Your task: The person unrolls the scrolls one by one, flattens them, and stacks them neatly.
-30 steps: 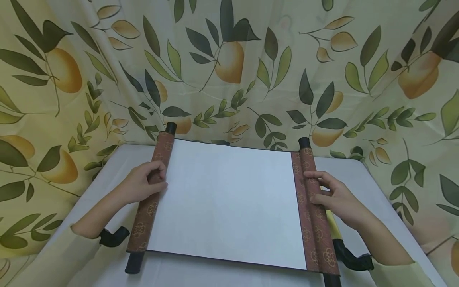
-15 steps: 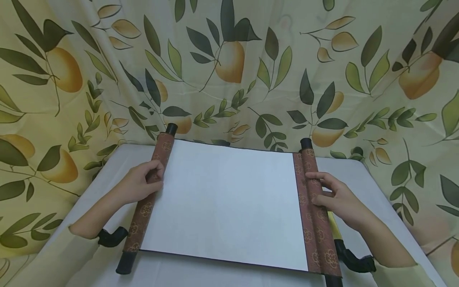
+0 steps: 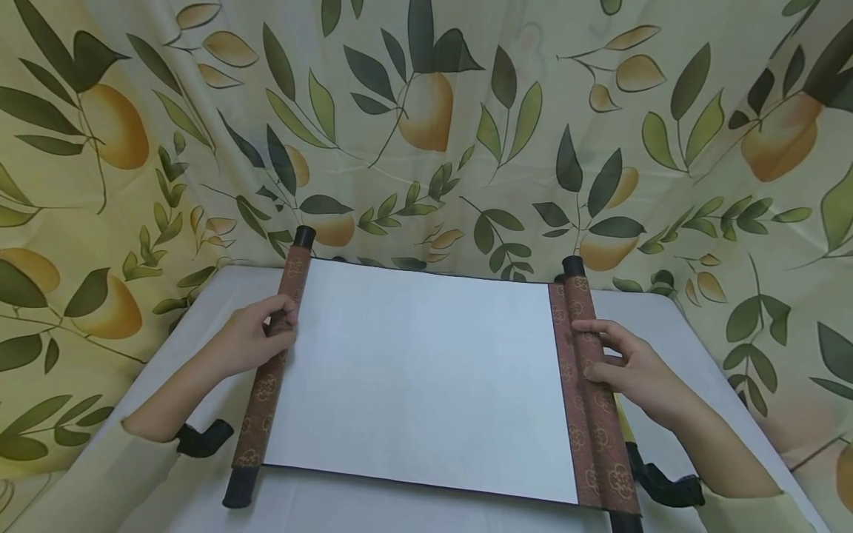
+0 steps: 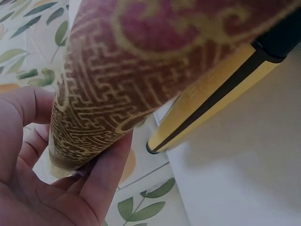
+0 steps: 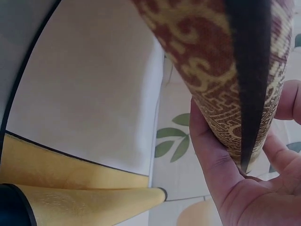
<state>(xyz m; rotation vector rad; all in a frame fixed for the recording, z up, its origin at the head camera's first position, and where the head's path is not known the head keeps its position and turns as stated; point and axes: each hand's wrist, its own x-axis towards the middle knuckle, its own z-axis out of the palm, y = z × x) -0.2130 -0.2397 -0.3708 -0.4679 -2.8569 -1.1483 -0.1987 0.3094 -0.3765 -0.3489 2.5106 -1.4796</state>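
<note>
A hanging scroll (image 3: 426,377) with a blank white sheet is stretched between two reddish-brown, gold-patterned rollers with black end knobs. My left hand (image 3: 256,337) grips the left roller (image 3: 265,389) just above its middle, thumb on the sheet side. On the other side, my right hand (image 3: 633,370) holds the right roller (image 3: 603,429), thumb and forefinger laid over its front. In the left wrist view, the fingers (image 4: 108,174) curl round the patterned roller (image 4: 103,94). The right wrist view has the roller (image 5: 211,89) between thumb and fingers. The roller hides some fingertips.
Beneath the raised scroll, a yellow roll (image 5: 94,202) with a dark knob appears in the right wrist view; another yellow roll (image 4: 202,99) shows in the left wrist view. The white tabletop (image 3: 653,326) meets a fruit-patterned curtain (image 3: 426,185) behind. Black wrist mounts (image 3: 205,438) sit by both sleeves.
My left hand has shifted left with its roller, and my right hand has moved slightly right with the other. The rollers are a little farther apart, with slightly more white sheet showing.
</note>
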